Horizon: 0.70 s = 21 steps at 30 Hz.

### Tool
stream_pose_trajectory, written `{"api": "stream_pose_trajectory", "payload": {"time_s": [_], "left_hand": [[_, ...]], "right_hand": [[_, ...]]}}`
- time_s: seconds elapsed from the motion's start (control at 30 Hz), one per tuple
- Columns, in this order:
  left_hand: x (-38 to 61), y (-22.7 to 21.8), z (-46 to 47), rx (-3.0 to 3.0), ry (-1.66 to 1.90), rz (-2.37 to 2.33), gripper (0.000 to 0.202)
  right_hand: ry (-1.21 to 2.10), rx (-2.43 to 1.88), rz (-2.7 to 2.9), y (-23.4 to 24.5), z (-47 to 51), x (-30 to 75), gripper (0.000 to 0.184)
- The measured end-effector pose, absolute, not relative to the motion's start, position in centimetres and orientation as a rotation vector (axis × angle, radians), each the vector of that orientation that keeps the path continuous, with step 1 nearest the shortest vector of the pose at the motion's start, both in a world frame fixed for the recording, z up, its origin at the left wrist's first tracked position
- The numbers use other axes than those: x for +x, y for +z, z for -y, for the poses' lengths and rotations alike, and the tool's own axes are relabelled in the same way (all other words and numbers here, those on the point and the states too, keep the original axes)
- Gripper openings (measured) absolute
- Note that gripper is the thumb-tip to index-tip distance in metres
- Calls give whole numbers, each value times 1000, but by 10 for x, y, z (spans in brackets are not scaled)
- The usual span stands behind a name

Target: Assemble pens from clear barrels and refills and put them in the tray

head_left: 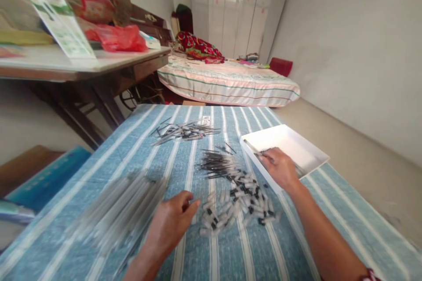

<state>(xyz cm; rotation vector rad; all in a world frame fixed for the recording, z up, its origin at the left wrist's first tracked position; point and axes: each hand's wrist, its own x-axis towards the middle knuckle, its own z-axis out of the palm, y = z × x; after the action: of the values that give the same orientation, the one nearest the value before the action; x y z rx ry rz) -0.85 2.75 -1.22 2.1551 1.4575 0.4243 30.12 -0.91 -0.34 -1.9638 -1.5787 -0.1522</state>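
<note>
My right hand (pixel 280 167) is inside the white open box (pixel 310 147), its fingers closed on a slim, clear pen (pixel 253 147) along the box's left side. Part of the pen is hidden by the fingers. My left hand (pixel 174 217) hovers over the cloth, fingers loosely curled, thumb and forefinger apart with nothing visible between them. Just right of it lies a heap of small clear pen caps with black pieces (pixel 239 202). Behind the caps is a bundle of thin dark pen refills (pixel 216 163). Left of my left hand, long translucent tubes (pixel 121 210) lie side by side, blurred.
A blue striped cloth (pixel 178 254) covers the table. Another loose pile of thin dark and grey pieces (pixel 186 131) lies toward the far edge. A cluttered side table (pixel 125 59) stands at left, a bed (pixel 231 81) beyond, and a blue carton (pixel 49 182) low at left.
</note>
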Motion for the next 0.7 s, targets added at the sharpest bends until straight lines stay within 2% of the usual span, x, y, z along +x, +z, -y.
{"api": "stream_pose_trajectory", "payload": {"time_s": [0.07,0.2,0.7], "left_hand": [[-8,-12,-26,2273,289,-1493,23],[-5,-9,-23,2381,77,-1550,21],[0,-4,-23,2356,-122,-1527,13]], "right_hand": [[-245,-2244,1517,-6,13,339,23],[-195,-2640,1466,-14,23,390,30],[-75,-2750,1475,-33,29,407,31]]}}
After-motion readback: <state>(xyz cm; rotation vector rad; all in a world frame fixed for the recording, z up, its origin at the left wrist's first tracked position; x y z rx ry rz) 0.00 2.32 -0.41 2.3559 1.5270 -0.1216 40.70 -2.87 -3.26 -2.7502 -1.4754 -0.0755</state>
